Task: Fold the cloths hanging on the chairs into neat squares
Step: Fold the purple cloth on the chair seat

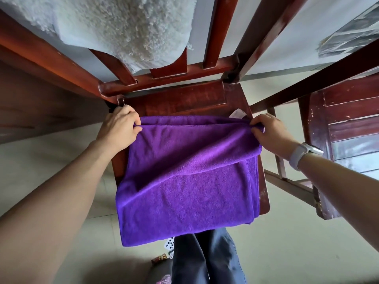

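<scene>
Dark trouser legs [207, 261] stand nearest the camera, at the front edge of the chair seat [184, 101]. Both forearms reach forward over the seat.

Purple cloth [184, 171] lies spread on the seat, its near portion hanging over the front edge. One layer is doubled toward the far side, where two edges run close together.

Step in hand, as judged: completing a fold by bringing the lifted edge onto the far edge.

Procedure:
1. Align both far corners before lowering.
2. Keep the edge taut between the hands so no crease forms.
3. Smooth the slack ridge running across the middle.

Grip state: left hand [121, 128] has its fingers curled, pinching the far left corner of the cloth. Right hand [270, 134], wearing a wrist watch [305, 152], pinches the far right corner likewise. Both are closed on fabric.

Beyond, a white fluffy cloth [123, 27] hangs over the chair back. A second chair [348, 124] stands to the right.
</scene>
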The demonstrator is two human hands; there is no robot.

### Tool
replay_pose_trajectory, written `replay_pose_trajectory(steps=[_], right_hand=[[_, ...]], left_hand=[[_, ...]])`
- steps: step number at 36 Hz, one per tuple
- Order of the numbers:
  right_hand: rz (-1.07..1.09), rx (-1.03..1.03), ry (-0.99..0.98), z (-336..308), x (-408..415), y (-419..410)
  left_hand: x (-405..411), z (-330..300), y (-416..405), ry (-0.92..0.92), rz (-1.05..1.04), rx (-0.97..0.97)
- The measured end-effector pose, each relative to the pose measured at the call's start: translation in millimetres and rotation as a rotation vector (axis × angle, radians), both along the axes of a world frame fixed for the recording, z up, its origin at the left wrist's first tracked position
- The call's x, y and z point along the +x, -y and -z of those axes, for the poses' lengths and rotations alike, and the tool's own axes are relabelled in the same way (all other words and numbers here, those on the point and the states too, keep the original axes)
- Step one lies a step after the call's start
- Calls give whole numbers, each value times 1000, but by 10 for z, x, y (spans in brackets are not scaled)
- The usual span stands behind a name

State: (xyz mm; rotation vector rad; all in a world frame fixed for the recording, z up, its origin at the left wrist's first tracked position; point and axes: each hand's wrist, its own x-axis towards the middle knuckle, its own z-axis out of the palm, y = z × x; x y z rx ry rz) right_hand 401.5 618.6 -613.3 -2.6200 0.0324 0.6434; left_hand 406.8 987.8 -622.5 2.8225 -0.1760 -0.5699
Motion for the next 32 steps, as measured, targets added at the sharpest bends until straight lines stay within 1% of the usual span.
replay_pose_trajectory(steps=[5, 8, 12, 17, 24, 28, 32], right_hand=[[-21, -28, 57, -56, -3, 36], [-44, -36, 103, -75, -24, 50], [-77, -49, 126, -106, -71, 65], [-44, -48, 166, -183, -156, 73], [39, -4, 205, -560, -355, 29], [80, 10, 230, -830, -494, 34], [70, 15, 264, -1119, -645, 96]], left_hand=[[-22, 26, -6, -20, -67, -60], [-32, 41, 6, -5, -60, -85], [-42, 19, -42, -9, -17, -70], [-130, -114, -129, 98, -32, -125], [-377, -507, -197, 227, -134, -222], [-539, -840, -197, 280, -148, -292], [-717, -1205, -189, 325, -149, -353]])
